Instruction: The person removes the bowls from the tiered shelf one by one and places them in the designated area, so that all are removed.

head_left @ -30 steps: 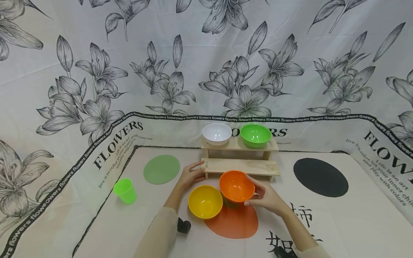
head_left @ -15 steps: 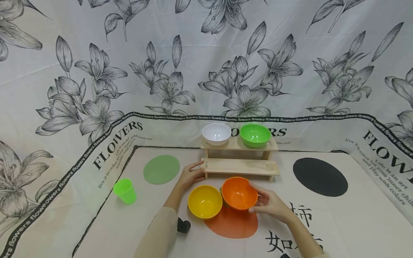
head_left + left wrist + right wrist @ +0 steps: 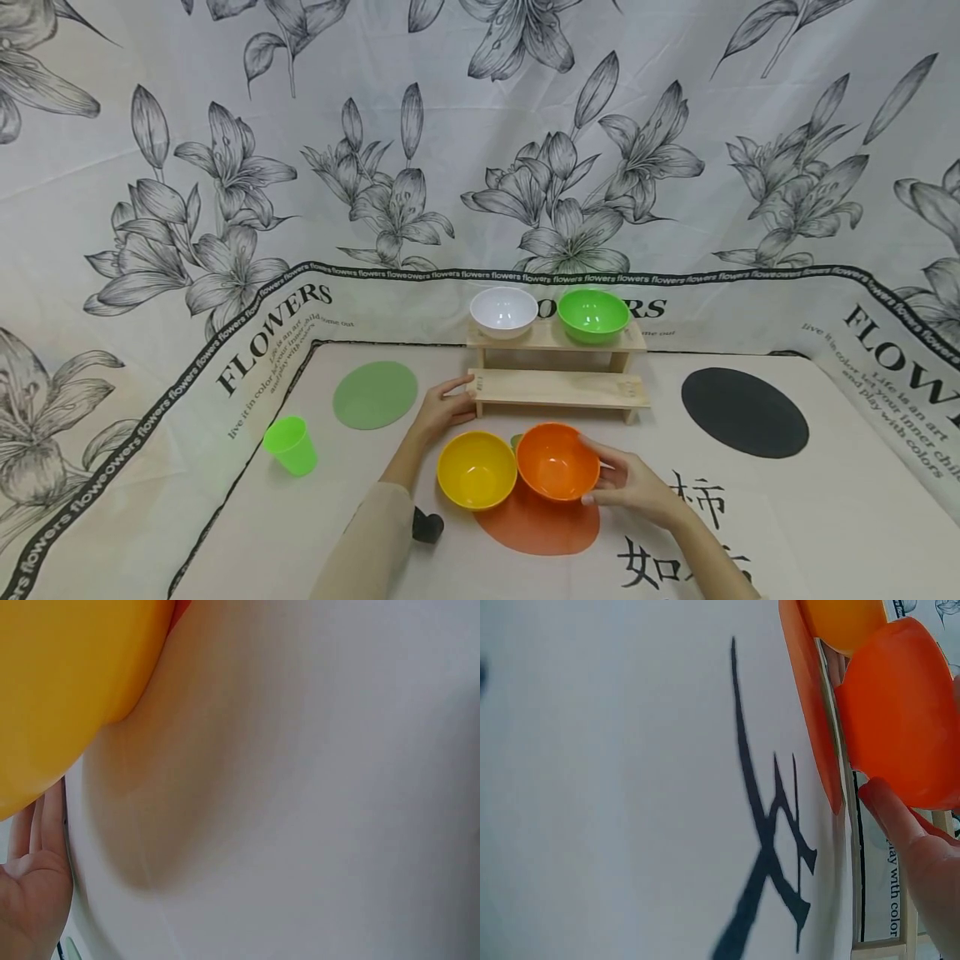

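Note:
My right hand [image 3: 633, 487] grips the orange bowl [image 3: 558, 463] at its right side, thumb low on the near side and fingers toward the rim. The bowl is low over the orange round patch [image 3: 543, 529] on the cloth, right beside the yellow bowl [image 3: 477, 471]. In the right wrist view, thumb and fingers lie along the orange bowl [image 3: 904, 712]. My left hand [image 3: 442, 410] touches the left end of the two-step wooden stand [image 3: 558, 388] with extended fingers. The yellow bowl [image 3: 67, 690] hides part of that hand [image 3: 37, 900] in the left wrist view.
On the stand's upper step sit a white bowl [image 3: 504, 313] and a green bowl [image 3: 593, 316]. A green cup [image 3: 291, 446] stands at the left. Flat green [image 3: 375, 394] and black [image 3: 745, 412] round patches flank the stand. A flower-printed cloth [image 3: 450, 167] hangs behind.
My right hand has brought the orange bowl toward me and slightly right, away from the stand and down beside the yellow bowl. The left hand has stayed at the stand's end.

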`<state>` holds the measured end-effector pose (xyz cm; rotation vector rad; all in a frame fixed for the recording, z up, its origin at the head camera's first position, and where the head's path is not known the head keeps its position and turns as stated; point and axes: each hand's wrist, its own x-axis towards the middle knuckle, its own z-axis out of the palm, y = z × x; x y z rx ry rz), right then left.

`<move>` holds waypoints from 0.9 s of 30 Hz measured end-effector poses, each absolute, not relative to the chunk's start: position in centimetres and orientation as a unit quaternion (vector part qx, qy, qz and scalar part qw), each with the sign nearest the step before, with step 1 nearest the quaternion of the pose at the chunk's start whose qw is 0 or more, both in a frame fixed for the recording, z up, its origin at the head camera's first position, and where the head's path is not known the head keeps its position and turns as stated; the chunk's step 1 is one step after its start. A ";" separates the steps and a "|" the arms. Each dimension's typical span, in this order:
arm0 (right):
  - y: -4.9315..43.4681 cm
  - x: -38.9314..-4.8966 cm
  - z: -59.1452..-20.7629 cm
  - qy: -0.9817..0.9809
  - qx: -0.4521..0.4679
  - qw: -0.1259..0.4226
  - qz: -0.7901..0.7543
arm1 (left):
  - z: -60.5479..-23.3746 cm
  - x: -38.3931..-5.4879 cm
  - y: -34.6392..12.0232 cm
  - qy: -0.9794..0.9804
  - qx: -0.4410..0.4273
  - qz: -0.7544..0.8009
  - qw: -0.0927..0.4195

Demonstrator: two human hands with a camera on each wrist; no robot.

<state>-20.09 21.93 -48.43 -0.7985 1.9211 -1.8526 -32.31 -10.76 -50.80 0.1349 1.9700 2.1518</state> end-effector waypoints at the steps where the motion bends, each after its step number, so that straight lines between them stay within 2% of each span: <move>1: 22.0 -20.1 -48.5 0.681 -0.279 0.178 -0.653 | -50.8 -32.3 -10.7 0.670 0.045 0.733 0.110; 19: 22.7 -20.0 -49.1 0.695 -0.258 0.204 -0.639 | -50.7 -32.2 -10.7 0.666 0.043 0.737 0.109; 27: 23.2 -20.5 -47.8 0.741 -0.271 0.154 -0.595 | -50.8 -32.3 -10.7 0.668 0.036 0.735 0.106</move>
